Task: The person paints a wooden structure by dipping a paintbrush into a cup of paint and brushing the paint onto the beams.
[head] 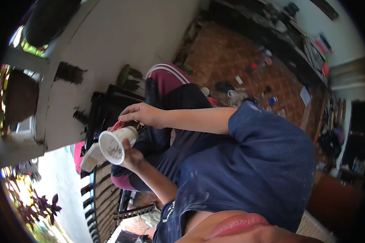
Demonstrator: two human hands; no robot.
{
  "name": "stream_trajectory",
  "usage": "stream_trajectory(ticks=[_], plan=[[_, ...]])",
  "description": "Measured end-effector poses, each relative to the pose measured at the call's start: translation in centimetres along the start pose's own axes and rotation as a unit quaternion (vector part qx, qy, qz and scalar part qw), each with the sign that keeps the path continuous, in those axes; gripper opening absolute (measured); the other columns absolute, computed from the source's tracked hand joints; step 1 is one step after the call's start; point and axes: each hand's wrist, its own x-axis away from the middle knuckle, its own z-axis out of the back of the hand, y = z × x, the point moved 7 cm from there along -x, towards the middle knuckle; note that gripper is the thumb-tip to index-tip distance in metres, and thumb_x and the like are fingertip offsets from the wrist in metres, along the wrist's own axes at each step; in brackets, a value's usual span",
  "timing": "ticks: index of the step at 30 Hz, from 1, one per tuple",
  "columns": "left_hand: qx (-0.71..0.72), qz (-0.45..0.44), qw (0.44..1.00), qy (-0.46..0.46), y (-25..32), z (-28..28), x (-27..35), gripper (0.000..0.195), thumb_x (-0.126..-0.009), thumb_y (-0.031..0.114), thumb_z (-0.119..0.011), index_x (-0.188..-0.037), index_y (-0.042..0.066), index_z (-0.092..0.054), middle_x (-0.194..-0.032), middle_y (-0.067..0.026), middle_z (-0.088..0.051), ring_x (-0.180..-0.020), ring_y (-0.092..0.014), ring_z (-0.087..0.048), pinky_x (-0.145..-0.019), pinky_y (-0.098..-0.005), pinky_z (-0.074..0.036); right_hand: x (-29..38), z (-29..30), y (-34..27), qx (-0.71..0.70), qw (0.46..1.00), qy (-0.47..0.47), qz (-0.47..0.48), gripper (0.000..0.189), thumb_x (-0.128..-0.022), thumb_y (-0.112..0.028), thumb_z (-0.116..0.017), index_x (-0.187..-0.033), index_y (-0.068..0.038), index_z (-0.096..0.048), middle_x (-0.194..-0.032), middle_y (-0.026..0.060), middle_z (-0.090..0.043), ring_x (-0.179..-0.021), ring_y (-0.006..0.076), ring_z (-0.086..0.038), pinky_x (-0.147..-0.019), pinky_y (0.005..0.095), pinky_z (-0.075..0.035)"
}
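My left hand (132,156) holds a white cup (126,133), thumb against its side. The cup is tilted with its mouth towards the camera, and bits of pale and brown residue show inside. My right hand (143,114) is just beyond the cup, fingers bent over a small red item (118,125) that is partly hidden by them; its kind is unclear. A pale, blocky object (92,157) lies beside the cup's rim, near a black slatted bench (92,194).
A pale wall (124,39) stands on my right. Brown floor tiles (225,51) carry scattered litter, a blue item (272,100) and a white piece (238,80). A long dark counter or shelf (261,39) holds clutter. Dark pots (20,97) stand at the left rim.
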Motion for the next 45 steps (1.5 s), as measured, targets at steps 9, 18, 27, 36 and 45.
stream_trajectory(ticks=[9, 18, 27, 36, 45], plan=[[-0.068, -0.002, 0.998, -0.017, 2.0, 3.2, 0.9, 0.066, -0.077, 0.015, -0.079, -0.132, -0.008, -0.050, -0.126, -0.0212, -0.058, -0.117, -0.034, -0.057, -0.102, -0.0469, -0.046, 8.7, 20.4, -5.8, 0.083, 0.857, 0.394, 0.323, 0.020, -0.097, -0.022, -0.061, -0.095, -0.003, -0.068, -0.076, 0.0034, -0.066, -0.073, 0.0107, -0.062, -0.068, 0.0282, -0.051], [-0.061, 0.018, 0.998, 0.028, 3.8, 7.1, 4.2, 0.098, -0.064, 0.017, -0.089, -0.145, -0.003, -0.038, -0.138, -0.0163, -0.051, -0.128, -0.035, -0.049, -0.111, -0.0479, -0.037, 9.4, 33.2, 17.0, 0.493, 0.757, 0.409, -0.128, 0.051, -0.087, -0.058, -0.062, -0.103, -0.011, -0.071, -0.120, 0.0242, -0.064, -0.117, 0.0403, -0.058, -0.096, 0.0504, -0.047], [-0.136, -0.081, 0.987, -0.008, 9.4, 3.9, 4.8, 0.107, -0.059, 0.046, -0.095, -0.142, 0.004, -0.042, -0.136, -0.0165, -0.045, -0.122, -0.034, -0.053, -0.105, -0.0521, -0.046, 8.9, 25.3, 25.3, 0.483, 0.813, 0.285, -0.156, 0.053, -0.088, -0.059, -0.060, -0.105, -0.010, -0.071, -0.116, 0.0253, -0.066, -0.113, 0.0403, -0.061, -0.094, 0.0506, -0.049], [-0.191, -0.103, 0.972, -0.091, 11.6, 4.3, 4.7, 0.104, -0.052, 0.041, -0.099, -0.138, 0.010, -0.048, -0.135, -0.0135, -0.044, -0.125, -0.032, -0.052, -0.102, -0.0478, -0.048, 10.5, 23.1, 29.8, 0.510, 0.820, 0.204, -0.161, 0.052, -0.089, -0.058, -0.060, -0.107, -0.010, -0.071, -0.116, 0.0253, -0.066, -0.112, 0.0386, -0.062, -0.093, 0.0499, -0.050], [-0.066, -0.157, 0.981, -0.092, 15.7, 2.8, 3.9, 0.067, -0.068, 0.026, -0.092, -0.122, 0.005, -0.058, -0.126, -0.0147, -0.050, -0.122, -0.033, -0.055, -0.100, -0.0487, -0.053, 4.9, 16.7, 32.4, 0.529, 0.838, 0.076, -0.108, 0.051, -0.089, -0.057, -0.061, -0.109, -0.010, -0.070, -0.116, 0.0252, -0.067, -0.111, 0.0369, -0.063, -0.093, 0.0492, -0.050]])
